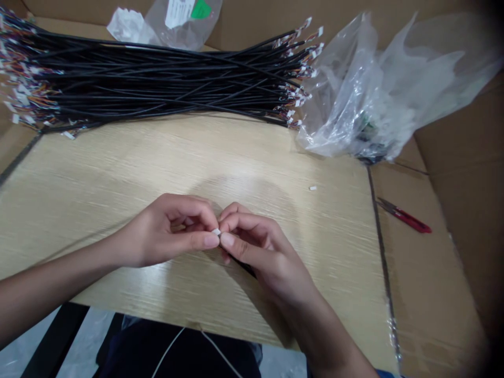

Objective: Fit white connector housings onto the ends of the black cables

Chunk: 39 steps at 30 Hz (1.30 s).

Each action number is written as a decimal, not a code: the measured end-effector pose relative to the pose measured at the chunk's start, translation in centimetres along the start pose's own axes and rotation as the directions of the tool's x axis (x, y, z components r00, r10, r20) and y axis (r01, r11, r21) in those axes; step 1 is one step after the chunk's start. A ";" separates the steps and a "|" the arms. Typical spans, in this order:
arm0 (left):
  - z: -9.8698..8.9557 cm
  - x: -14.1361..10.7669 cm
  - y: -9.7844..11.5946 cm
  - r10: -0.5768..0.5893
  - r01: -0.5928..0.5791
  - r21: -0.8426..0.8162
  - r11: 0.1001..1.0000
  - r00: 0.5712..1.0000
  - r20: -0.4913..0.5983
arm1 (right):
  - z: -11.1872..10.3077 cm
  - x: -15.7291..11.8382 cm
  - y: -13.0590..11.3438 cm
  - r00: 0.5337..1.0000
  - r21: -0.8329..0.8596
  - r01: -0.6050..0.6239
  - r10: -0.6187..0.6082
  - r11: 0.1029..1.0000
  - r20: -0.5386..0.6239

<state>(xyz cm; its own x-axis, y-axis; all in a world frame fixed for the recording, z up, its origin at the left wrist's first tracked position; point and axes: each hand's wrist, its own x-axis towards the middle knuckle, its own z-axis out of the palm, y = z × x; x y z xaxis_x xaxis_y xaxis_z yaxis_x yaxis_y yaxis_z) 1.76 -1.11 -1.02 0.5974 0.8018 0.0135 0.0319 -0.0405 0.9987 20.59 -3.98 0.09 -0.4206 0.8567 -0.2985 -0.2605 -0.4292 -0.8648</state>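
Observation:
Above the wooden board, my two hands meet near the middle of the view. Between the thumb and fingers of my left hand (177, 231) is a small white connector (216, 231). My right hand (255, 241) is closed on the end of a black cable (244, 266), right beside the connector. The rest of that cable runs back under my right palm, where it is hidden. The thin wires between cable and connector are mostly covered by my fingertips.
A thick bundle of black cables (169, 79) with white connectors lies along the back. Clear plastic bags (354, 100) stand at the back right. Red-handled snips (409, 218) rest on cardboard at right. One loose white connector (312, 188) lies on the wooden board (118, 173).

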 end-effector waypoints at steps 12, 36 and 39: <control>-0.1 0.0 0.3 0.141 -0.131 0.262 0.956 0.990 -0.017 | 0.5 -0.3 -0.3 0.995 -0.177 0.064 -0.077 0.982 -0.069; 0.5 0.1 0.3 0.084 -0.066 0.298 0.952 0.995 -0.048 | 0.1 0.1 0.1 0.986 -0.330 0.124 -0.155 0.936 -0.069; 0.4 0.1 0.5 0.144 -0.113 0.316 0.942 0.987 -0.076 | 0.2 0.2 0.1 0.982 -0.342 0.142 -0.176 0.929 -0.068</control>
<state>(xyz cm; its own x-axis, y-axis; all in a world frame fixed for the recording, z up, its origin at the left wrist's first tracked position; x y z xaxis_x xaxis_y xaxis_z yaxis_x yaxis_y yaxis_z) 2.17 -1.34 -0.51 0.5328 0.8309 0.1605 0.2160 -0.3169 0.9235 20.31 -3.92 0.06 -0.3081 0.9362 -0.1689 -0.0046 -0.1790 -0.9838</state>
